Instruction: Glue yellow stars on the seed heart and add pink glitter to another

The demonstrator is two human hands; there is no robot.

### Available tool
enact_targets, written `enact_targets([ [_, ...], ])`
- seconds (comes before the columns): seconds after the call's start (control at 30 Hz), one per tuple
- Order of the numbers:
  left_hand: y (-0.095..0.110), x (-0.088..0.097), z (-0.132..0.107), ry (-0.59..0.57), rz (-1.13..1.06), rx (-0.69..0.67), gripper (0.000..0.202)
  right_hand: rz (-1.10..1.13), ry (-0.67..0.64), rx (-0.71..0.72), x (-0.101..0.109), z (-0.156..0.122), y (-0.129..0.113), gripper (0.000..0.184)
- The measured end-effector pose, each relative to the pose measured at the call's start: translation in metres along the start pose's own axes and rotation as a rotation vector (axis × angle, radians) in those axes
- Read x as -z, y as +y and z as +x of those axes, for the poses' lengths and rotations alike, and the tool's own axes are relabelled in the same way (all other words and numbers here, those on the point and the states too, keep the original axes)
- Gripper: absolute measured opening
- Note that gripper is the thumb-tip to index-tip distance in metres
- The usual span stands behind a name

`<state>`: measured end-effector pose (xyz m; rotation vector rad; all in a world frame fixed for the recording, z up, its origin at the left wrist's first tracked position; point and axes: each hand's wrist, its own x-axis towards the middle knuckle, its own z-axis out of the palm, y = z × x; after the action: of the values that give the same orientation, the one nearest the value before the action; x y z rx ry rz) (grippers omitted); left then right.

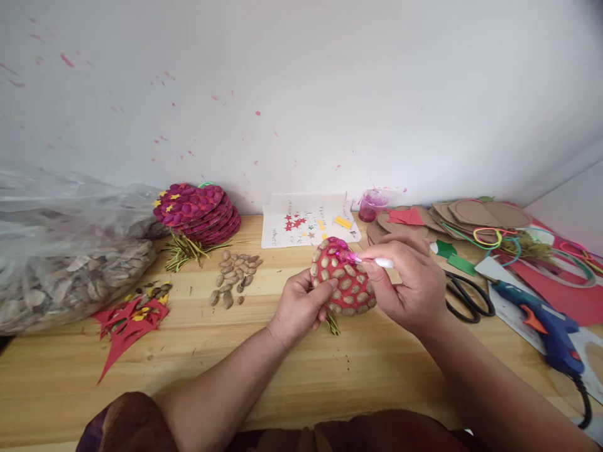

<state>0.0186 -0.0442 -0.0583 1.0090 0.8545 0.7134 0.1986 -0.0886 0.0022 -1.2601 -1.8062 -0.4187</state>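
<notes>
My left hand (304, 298) grips the lower left edge of a round red craft piece (346, 285) covered with brown seed-like shells, its thumb on the front. A few greenish stems (333, 323) hang below it. Between the thumb and fingers of my right hand (412, 282) is a small white-handled paintbrush (378, 262). Its magenta-wet tip (347, 255) touches the upper part of the piece, where several shells are pink. Behind it stands a clear cup of magenta paint (373, 204). Loose shells (233, 273) lie to the left.
Finished-looking purple pieces (198, 213) are stacked at the back left, beside a plastic bag of shells (70, 276). Red paper scraps (129, 323) lie in front. To the right are cardboard shapes (485, 213), black-handled scissors (468, 298) and a blue glue gun (541, 326). A paper with stars (277, 235) lies behind.
</notes>
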Motion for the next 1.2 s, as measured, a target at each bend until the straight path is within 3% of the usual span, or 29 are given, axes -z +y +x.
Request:
enact_targets([
  [0.63, -0.0016, 0.0008, 0.0011, 0.004, -0.051, 0.023, 0.05, 0.101, 0.025, -0.082, 0.0045, -0.0016, 0.0082, 0.011],
  [1.2, -0.0017, 0.0021, 0.0028, -0.006, -0.107, 0.028, 0.045, 0.075, 0.024, -0.036, 0.0008, 0.0001, 0.0072, 0.011],
])
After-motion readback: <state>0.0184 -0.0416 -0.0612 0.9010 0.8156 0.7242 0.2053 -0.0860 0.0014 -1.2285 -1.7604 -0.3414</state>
